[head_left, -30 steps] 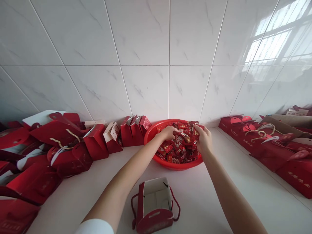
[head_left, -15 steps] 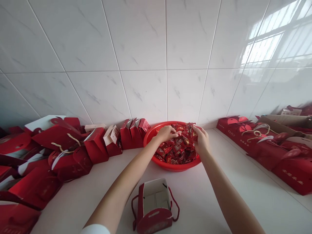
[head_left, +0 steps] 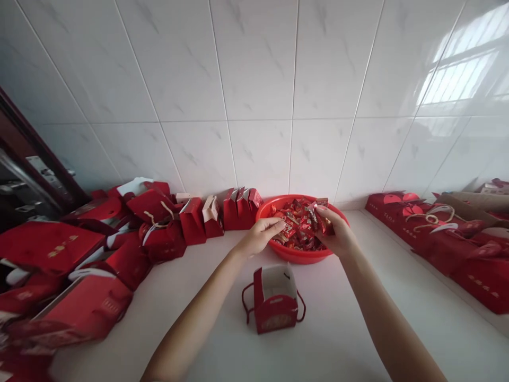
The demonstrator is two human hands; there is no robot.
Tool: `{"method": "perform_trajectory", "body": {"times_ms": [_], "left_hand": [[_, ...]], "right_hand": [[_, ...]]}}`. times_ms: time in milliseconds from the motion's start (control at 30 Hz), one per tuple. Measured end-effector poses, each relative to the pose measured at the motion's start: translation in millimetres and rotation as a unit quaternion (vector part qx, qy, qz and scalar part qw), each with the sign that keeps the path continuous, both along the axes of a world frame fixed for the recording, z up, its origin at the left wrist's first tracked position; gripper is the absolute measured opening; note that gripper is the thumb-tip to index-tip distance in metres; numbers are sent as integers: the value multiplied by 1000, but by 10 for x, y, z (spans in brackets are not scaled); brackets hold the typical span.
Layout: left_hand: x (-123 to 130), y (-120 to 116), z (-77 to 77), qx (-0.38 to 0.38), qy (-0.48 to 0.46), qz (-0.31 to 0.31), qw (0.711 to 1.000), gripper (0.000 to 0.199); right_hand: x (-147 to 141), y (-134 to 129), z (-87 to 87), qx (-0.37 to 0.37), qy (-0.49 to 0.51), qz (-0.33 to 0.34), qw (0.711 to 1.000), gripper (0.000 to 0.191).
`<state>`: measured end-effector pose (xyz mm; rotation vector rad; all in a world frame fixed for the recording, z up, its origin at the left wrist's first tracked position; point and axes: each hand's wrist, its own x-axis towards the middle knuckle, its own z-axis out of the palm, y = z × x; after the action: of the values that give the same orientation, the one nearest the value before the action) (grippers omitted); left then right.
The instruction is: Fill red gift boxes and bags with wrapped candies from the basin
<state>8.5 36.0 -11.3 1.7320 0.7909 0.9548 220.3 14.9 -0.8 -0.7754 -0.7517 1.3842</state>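
A round red basin full of red-wrapped candies stands near the wall. Over its right side, my right hand is closed on several wrapped candies. My left hand is at the basin's left front edge, thumb and fingers together at a red wrapper; whether it grips that wrapper is hard to tell. In front of the basin, an open-topped red box with rope handles stands upright, and its visible inside is pale and bare.
Many red gift boxes crowd the left side, with small upright ones along the wall. More red boxes line the right. A dark frame is at the far left. Tiled wall rises behind the white counter.
The view has shifted left, showing more boxes there. My left hand has drawn back from over the candies to the basin's near left edge. My right hand stays over the right side, holding candies.
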Motion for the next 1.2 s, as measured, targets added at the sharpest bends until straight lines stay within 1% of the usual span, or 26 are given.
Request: {"method": "perform_trajectory", "body": {"times_ms": [67, 167, 267, 333, 433, 500, 567, 733, 833, 933, 1000, 1100, 1200], "left_hand": [[-125, -162, 58, 25, 23, 5, 999, 33], [-254, -375, 157, 25, 50, -10, 998, 32], [-328, -523, 229, 29, 91, -37, 995, 30], [-357, -576, 249, 56, 125, -58, 989, 30], [-367, -600, 253, 109, 181, -84, 974, 33], [-356, -598, 247, 125, 209, -96, 965, 38], [-339, -595, 238, 118, 223, -102, 962, 37], [-314, -588, 202, 84, 246, -95, 961, 25], [-312, -567, 169, 92, 246, -104, 959, 28], [-311, -533, 133, 117, 254, -112, 954, 37], [-310, -518, 121, 139, 260, -115, 949, 40], [-319, -520, 136, 169, 233, -95, 953, 33], [-367, -535, 171, 179, 243, -44, 952, 27]], "right_hand": [[-62, -175, 80, 17, -27, 16, 999, 21], [-143, -381, 164, 39, -77, 22, 996, 18], [-227, -505, 200, 56, -111, 49, 991, 20], [-284, -543, 205, 67, -126, 58, 988, 22], [-351, -556, 197, 70, -142, 62, 985, 24], [-379, -554, 187, 73, -155, 64, 983, 26], [-394, -554, 178, 75, -174, 72, 979, 26], [-396, -566, 170, 81, -220, 90, 968, 24], [-385, -570, 167, 96, -234, 91, 963, 22], [-374, -571, 162, 108, -236, 94, 961, 20], [-368, -570, 162, 105, -239, 91, 961, 21], [-359, -573, 171, 91, -244, 76, 963, 22], [-350, -582, 187, 87, -236, 73, 965, 24]]}}
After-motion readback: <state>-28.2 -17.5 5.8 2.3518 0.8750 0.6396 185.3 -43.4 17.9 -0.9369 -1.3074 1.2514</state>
